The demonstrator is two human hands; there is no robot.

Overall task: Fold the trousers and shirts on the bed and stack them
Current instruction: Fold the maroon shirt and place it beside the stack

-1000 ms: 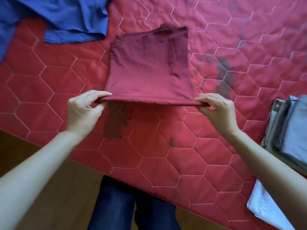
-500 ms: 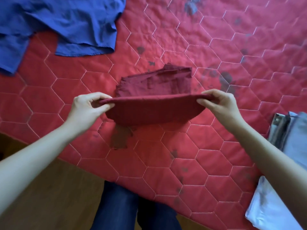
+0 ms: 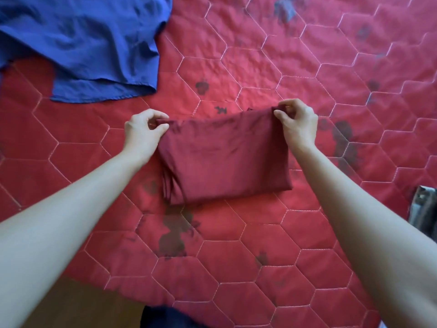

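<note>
Blue fabric first, at the far left: a crumpled blue cotton shirt (image 3: 89,43) lies unfolded up and to the left of the dark red folded garment (image 3: 222,157), well apart from it, waiting its turn. Moving in, the left hand (image 3: 144,131) pinches the garment's far left corner between thumb and curled fingers, right at the top edge of the fold. Now the centrepiece: the dark red garment sits on the red quilted bedspread with hexagon stitching (image 3: 331,256), folded over into a compact rectangle, near edge resting flat, layers peeking out unevenly along its left side. Across to the right hand (image 3: 295,124), which pinches the far right corner the same way, fingers curled over the hem. Beyond the garment's right side, at the frame edge, a sliver of grey folded clothes (image 3: 423,209) shows, probably the stack.

My read: this fold is nearly landed. To finish it well, both corners should come down together so the top edge lies square with the layer beneath, then a flat palm sweep outward would press out trapped air. That staggered left side wants tidying before the bundle travels to the stack, or it may splay open when lifted.
</note>
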